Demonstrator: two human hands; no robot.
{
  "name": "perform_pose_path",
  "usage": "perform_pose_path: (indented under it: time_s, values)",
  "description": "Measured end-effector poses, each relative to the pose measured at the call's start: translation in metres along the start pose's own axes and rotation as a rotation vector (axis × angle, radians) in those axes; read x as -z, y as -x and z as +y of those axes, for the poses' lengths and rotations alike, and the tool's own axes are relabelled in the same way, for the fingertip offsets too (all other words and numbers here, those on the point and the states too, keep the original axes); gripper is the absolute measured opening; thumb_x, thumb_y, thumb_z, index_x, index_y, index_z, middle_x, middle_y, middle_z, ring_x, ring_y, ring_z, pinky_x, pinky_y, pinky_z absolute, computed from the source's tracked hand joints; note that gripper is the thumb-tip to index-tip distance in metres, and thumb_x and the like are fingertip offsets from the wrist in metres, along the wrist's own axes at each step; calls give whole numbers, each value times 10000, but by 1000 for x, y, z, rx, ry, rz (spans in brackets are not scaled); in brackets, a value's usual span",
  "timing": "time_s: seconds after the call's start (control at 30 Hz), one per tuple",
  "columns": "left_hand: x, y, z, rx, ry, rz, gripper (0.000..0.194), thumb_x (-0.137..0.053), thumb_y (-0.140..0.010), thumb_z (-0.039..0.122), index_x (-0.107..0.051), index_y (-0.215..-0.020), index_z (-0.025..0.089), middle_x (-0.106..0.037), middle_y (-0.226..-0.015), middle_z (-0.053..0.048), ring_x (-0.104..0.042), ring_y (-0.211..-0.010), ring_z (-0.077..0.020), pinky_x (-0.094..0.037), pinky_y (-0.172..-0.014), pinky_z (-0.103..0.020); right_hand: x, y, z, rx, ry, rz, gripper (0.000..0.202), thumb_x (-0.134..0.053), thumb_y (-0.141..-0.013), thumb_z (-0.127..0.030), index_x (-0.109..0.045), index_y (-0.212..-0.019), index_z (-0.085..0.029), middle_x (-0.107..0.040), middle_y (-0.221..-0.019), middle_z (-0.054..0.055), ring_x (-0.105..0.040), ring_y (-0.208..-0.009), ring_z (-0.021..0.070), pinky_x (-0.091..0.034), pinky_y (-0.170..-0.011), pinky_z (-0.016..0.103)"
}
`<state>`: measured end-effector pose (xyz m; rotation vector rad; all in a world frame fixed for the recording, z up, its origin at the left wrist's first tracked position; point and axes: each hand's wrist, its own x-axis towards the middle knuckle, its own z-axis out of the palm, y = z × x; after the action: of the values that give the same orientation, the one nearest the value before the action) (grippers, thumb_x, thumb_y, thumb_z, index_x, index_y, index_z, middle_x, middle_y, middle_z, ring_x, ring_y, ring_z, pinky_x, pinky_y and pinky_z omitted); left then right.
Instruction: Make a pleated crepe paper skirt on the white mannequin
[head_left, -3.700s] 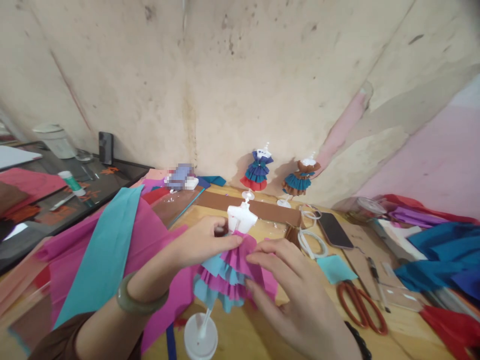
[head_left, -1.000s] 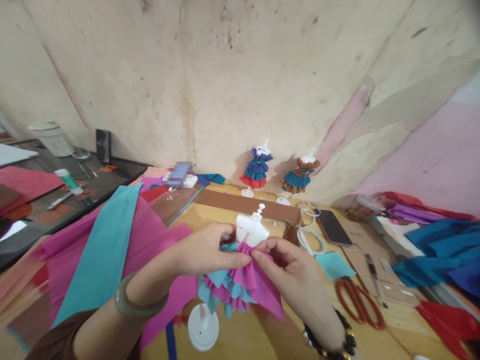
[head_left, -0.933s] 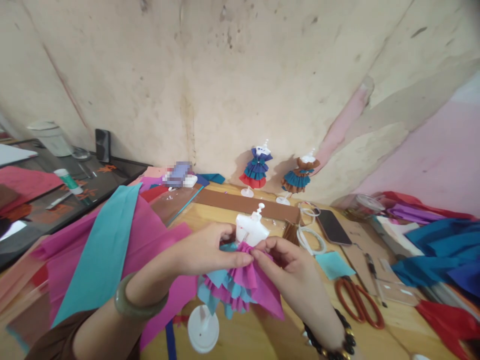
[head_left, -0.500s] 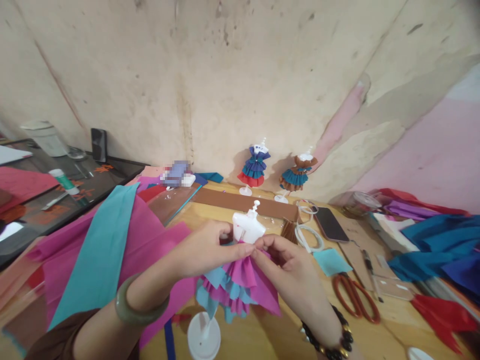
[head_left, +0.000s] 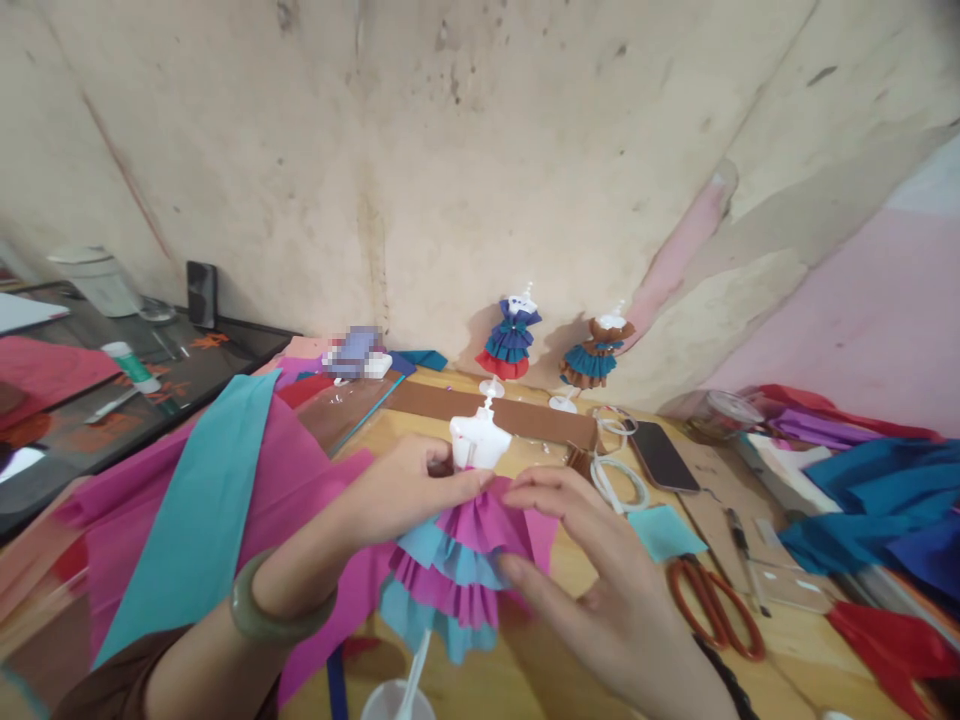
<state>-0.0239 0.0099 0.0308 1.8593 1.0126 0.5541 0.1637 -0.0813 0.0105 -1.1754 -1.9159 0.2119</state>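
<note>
If the left hand, pinching the pink ruffle against the white mannequin at lower centre of the frame, slackens, the pleats could slip loose; the right hand is spread beside them, its contact uncertain.

Perhaps a craft workspace; scissors, miniature dresses.

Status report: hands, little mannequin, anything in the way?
Left hand pinching pink ruffle at white mannequin's waist. Right hand open beside tiered skirt. Mannequin leaning. Scissors close by right wrist, possible snag.
</note>
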Motion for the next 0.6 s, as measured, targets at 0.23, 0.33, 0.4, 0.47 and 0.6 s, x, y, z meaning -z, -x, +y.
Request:
perform_pose_path:
  time_s: [0.23,0.33,0.4,0.47,0.6]
  values:
    - [0,0,3,11,-18,16,422,-584,-813,512,-460,-577,184,-369,-583,45,-366,-557,-116,-259,-487,-235,-14,6,-13,245,333,167,263,-569,-873,-86,-619,-1120,-161,-655,-1028,126,-622,-970,263,-536,-800,398]
    - [0,0,2,2,-3,8,440,-589,-812,528,-433,-574,192,-349,-577,50,-343,-547,-113,-248,-483,-237,-19,5,-12,302,415,225,202,-568,-876,-50,-640,-1038,-149,-667,-917,111,-612,-854,246,-501,-714,384]
    - [0,0,1,-7,8,16,448,-591,-815,530,-412,-574,197,-329,-578,55,-327,-544,-110,-242,-484,-239,-21,5,-12,322,436,216,169,-557,-889,-43,-652,-985,-145,-662,-850,97,-594,-784,230,-472,-662,371]
    - [0,0,-1,-13,22,34,457,-594,-817,523,-378,-572,203,-304,-579,61,-307,-540,-106,-233,-487,-240,-23,5,-13,344,447,189,169,-533,-908,-45,-661,-973,-133,-654,-821,94,-572,-750,221,-455,-640,367]
    - [1,-1,-2,-14,32,50,452,-597,-825,488,-348,-572,206,-270,-595,65,-282,-547,-101,-216,-494,-243,-23,6,-15,411,449,160,198,-483,-935,-50,-666,-1002,-89,-654,-847,124,-555,-767,230,-449,-634,373]
